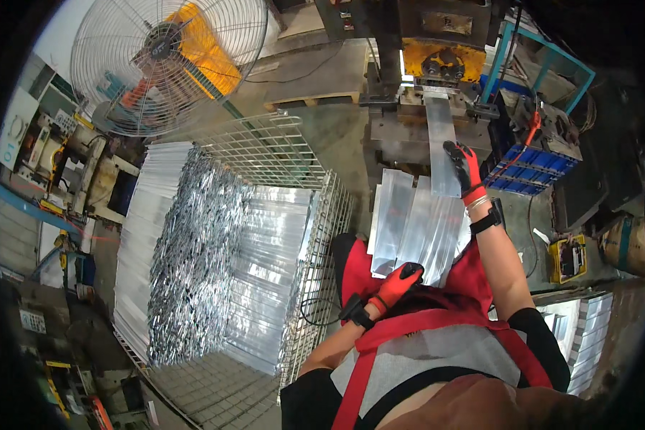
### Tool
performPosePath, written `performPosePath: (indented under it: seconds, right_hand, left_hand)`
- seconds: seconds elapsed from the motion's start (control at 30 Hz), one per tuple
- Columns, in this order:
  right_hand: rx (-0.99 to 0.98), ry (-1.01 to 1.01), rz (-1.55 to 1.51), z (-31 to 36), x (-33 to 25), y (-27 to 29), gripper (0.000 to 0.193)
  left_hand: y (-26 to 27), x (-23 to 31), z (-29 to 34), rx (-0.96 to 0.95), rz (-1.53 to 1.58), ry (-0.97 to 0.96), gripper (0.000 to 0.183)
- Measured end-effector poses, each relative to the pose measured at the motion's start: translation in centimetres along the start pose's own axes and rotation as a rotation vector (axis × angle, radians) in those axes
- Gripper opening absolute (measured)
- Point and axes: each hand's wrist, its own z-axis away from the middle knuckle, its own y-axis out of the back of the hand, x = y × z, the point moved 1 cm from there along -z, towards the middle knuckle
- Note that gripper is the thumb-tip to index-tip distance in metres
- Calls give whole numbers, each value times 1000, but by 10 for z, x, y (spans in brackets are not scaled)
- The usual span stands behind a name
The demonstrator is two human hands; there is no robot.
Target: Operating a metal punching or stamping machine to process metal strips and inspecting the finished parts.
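Observation:
My right hand (466, 170), in a red and black glove, grips the right edge of a long flat metal strip (441, 122). The strip's far end lies in the jaws of a press (443, 68); its near end reaches over a stack of similar metal strips (401, 229). This stack lies in front of my lap, its pieces slightly fanned out. By the stack's near edge is my left hand (398, 285), gloved the same way, with its fingers curled together. Whether anything is between those fingers is hidden.
A wire mesh cage (265, 143) full of stacked metal strips (201, 251) stands at my left. Beyond it is a large fan (161, 50). Right of the press are a blue crate (534, 168) and a teal frame (545, 61). A yellow bin (567, 259) sits farther right.

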Motion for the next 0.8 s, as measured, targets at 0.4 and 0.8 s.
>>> performPosePath:
  seconds: [0.4, 0.8]
  right_hand:
    - [-230, -191, -152, 125, 81, 47, 47]
    - [-300, -819, -501, 224, 5, -25, 31]
  left_hand:
    - [14, 13, 0, 176, -116, -104, 31]
    - [22, 20, -35, -68, 590, -100, 44]
